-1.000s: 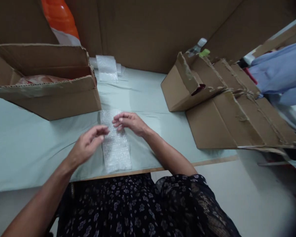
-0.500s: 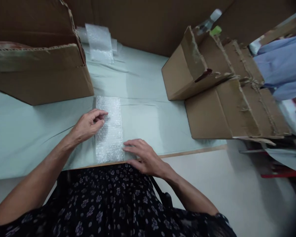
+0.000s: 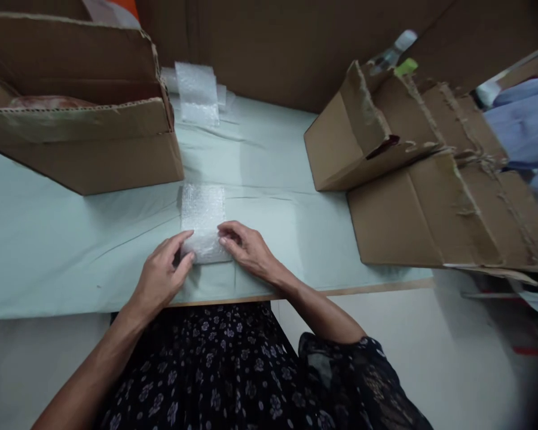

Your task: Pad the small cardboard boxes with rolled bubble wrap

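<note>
- Bubble wrap sheet (image 3: 203,218), a narrow clear strip, lay flat on the counter (image 3: 72,239) right in front of the person, its long side running away from them and its near end lifted into a soft fold.
- Left hand (image 3: 161,278) was at the near-left corner of that fold, thumb and forefinger closed on it in a pinch, the other fingers curled loosely behind.
- Right hand (image 3: 246,248) came in from the other side, fingers drawn together and gripping the near-right edge of the same fold; both hands were close together with only the strip's width between them.
- The counter was covered with a pale green cloth, creased in long lines, and the sheet sat near its front edge.
- An open cardboard box (image 3: 85,149) stood to the left, its corner just beside the far end of the sheet, with something pinkish inside that I could not make out.
- More bubble wrap pieces (image 3: 197,89) were stacked at the back of the counter against a brown cardboard wall.
- To the right, well apart from the hands, a torn carton (image 3: 372,131) leaned on a larger carton lying on its side (image 3: 430,221), with a plastic bottle (image 3: 392,54) poking up behind them.
- Blue fabric (image 3: 524,119) showed at the far right edge.
- The person wore a dark floral dress (image 3: 215,370).
</note>
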Demonstrator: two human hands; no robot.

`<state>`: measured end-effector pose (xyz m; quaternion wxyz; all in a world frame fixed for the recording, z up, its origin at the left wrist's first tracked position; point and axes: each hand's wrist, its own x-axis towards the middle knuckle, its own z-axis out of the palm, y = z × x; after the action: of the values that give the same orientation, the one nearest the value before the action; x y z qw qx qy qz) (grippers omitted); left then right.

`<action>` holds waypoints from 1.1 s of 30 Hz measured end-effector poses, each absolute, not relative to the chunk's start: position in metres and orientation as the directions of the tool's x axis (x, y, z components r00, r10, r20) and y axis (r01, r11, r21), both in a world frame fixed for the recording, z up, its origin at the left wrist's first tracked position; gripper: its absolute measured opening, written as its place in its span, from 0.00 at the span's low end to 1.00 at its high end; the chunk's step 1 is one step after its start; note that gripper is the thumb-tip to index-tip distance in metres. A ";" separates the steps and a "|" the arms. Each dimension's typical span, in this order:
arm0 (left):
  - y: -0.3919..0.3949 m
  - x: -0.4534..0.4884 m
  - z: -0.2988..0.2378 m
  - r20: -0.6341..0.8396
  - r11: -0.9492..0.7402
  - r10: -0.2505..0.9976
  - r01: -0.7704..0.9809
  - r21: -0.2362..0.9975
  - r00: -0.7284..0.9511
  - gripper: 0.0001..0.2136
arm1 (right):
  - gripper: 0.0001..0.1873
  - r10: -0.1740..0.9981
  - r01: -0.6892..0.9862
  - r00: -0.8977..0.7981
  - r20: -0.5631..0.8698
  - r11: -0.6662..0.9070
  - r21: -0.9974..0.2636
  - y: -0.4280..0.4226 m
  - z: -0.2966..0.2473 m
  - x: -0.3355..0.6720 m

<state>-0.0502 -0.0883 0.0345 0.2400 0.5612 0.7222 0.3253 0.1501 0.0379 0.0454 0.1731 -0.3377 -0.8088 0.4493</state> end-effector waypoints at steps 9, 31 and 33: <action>-0.074 -0.046 0.016 0.300 0.044 0.927 0.857 0.514 -0.227 0.22 | 0.14 0.447 0.329 -0.875 0.189 0.832 -0.446 0.015 0.022 0.156; -0.089 -0.058 0.029 0.351 -0.137 0.933 0.830 0.541 -0.075 0.15 | 0.13 0.435 0.357 -0.897 0.080 0.820 -0.448 0.027 0.033 0.134; -0.100 -0.054 0.032 0.316 -0.145 0.947 0.790 0.596 -0.064 0.15 | 0.13 0.405 0.327 -0.914 0.029 0.779 -0.535 0.027 0.040 0.135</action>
<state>-0.0540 -0.1003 0.0320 0.1145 0.6744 0.6436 0.3433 0.1354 0.0267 0.0400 0.0715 -0.1946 -0.9403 0.2698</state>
